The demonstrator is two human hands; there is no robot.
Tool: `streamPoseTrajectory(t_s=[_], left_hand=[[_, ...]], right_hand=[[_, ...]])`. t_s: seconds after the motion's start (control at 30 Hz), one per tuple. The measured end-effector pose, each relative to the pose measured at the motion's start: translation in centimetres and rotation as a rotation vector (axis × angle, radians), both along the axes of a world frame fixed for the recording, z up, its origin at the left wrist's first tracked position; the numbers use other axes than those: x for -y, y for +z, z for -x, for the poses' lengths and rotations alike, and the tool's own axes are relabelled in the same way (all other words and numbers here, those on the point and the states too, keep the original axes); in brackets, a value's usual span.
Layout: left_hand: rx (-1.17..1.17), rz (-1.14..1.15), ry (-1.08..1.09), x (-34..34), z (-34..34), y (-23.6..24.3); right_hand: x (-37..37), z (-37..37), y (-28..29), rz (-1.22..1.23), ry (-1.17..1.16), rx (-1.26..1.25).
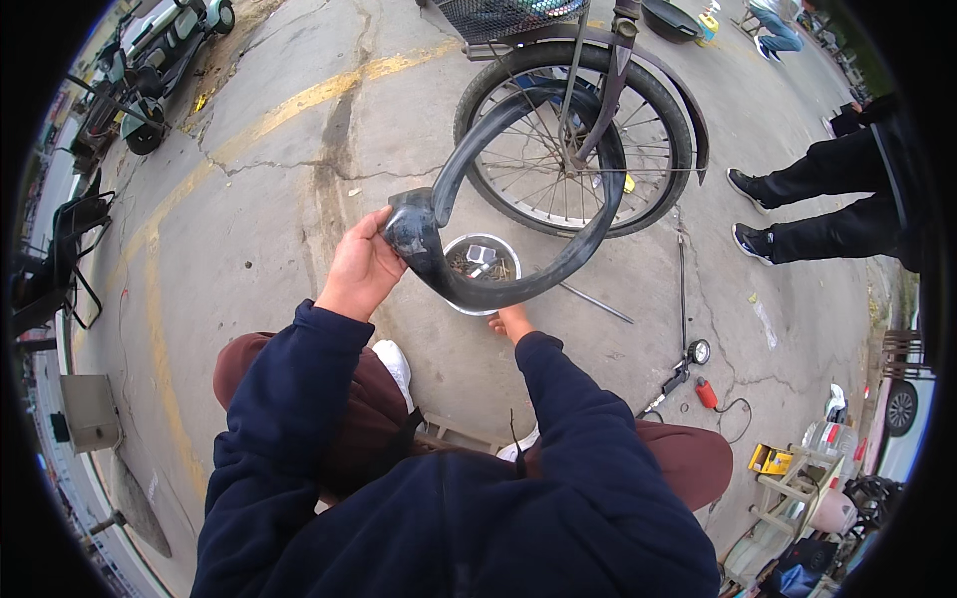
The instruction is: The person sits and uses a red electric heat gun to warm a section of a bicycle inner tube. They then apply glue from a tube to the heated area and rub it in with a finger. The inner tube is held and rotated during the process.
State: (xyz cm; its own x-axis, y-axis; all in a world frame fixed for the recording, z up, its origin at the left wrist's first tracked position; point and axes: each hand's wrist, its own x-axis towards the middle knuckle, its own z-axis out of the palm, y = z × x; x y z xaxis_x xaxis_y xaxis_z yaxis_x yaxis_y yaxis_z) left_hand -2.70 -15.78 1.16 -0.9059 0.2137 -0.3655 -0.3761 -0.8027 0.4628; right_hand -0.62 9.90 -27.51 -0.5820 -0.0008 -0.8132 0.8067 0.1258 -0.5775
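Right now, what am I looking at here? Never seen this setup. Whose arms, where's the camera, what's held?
One picture, from a fisheye camera worn on a person's head, looking down; straight edges bend near the rim. The navy-sleeved arms coming up from the bottom are the wearer's own. The left hand grips a folded end of a black rubber inner tube, which loops up past a bicycle wheel. The right hand is under the tube's lower curve, mostly hidden. On the cracked concrete ground sit a metal bowl of small parts, a thin metal rod and a hand pump. Another person's legs stand at right.
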Motion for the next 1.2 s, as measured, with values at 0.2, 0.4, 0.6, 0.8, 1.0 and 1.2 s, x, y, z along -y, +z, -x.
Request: streamPoseTrajectory(t_s=[0.2, 0.4, 0.6, 0.8, 1.0, 1.2], left_hand=[[0.055, 0.100, 0.031, -0.7, -0.2, 0.1], [0.062, 0.108, 0.034, -0.6, 0.0, -0.6], [0.070, 0.107, -0.078, 1.1, 1.3, -4.6], [0.209, 0.366, -0.302, 0.5, 2.2, -13.0], [0.272, 0.863, -0.493, -2.8, 3.2, -17.5], [0.109, 1.113, -0.660, -4.5, 6.2, -21.9]], right_hand=[[-3.5, 2.4, 11.8, -0.405, 1.362, -0.426], [-2.4, 3.4, 22.6, -0.269, 1.137, -0.766], [-0.1, 2.7, 20.0, -0.181, 0.923, -1.304], [-5.2, 2.7, 14.3, -0.383, 1.286, -0.911], [-9.5, 1.9, 9.6, -0.795, 1.337, -0.833], [-10.1, 1.0, 7.1, -0.954, 1.310, -0.863]])
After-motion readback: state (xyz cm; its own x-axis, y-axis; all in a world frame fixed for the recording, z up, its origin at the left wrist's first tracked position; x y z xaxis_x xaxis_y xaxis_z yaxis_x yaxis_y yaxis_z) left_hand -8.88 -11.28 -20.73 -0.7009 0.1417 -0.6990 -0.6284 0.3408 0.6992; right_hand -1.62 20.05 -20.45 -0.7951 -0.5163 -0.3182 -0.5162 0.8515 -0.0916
